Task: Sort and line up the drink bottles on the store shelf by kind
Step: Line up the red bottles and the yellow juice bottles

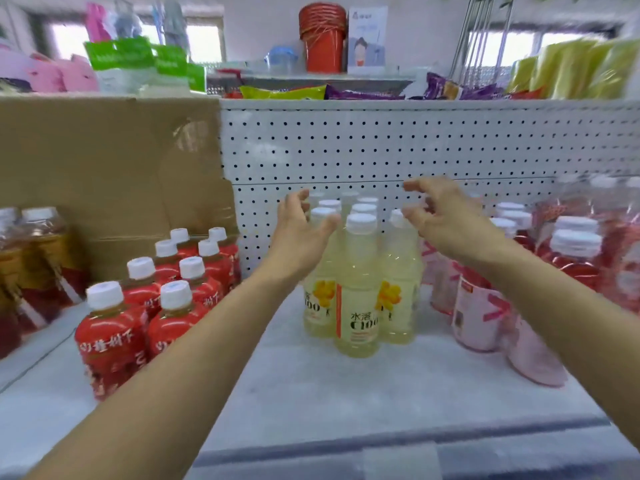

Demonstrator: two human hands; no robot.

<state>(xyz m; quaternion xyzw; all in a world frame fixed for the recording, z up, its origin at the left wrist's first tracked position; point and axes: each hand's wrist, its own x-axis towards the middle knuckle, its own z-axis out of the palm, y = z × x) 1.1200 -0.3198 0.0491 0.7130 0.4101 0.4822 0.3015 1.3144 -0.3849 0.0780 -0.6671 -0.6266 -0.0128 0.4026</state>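
A cluster of pale yellow drink bottles (358, 299) with white caps stands in the middle of the white shelf (329, 386). My left hand (299, 230) hovers at the cluster's left side with its fingers spread, level with the caps. My right hand (441, 216) is raised at the cluster's right side, fingers loosely bent, holding nothing. Red-labelled bottles (145, 306) stand in rows to the left. Pink bottles (481, 313) stand to the right, partly hidden behind my right forearm. Whether either hand touches a bottle is not clear.
A cardboard box (104, 174) rises behind the red bottles, with amber bottles (31, 258) at far left. Shrink-wrapped red bottles (581, 251) fill the far right. A perforated white back panel (381, 147) closes the shelf. Snack packets (311, 91) lie on the shelf above.
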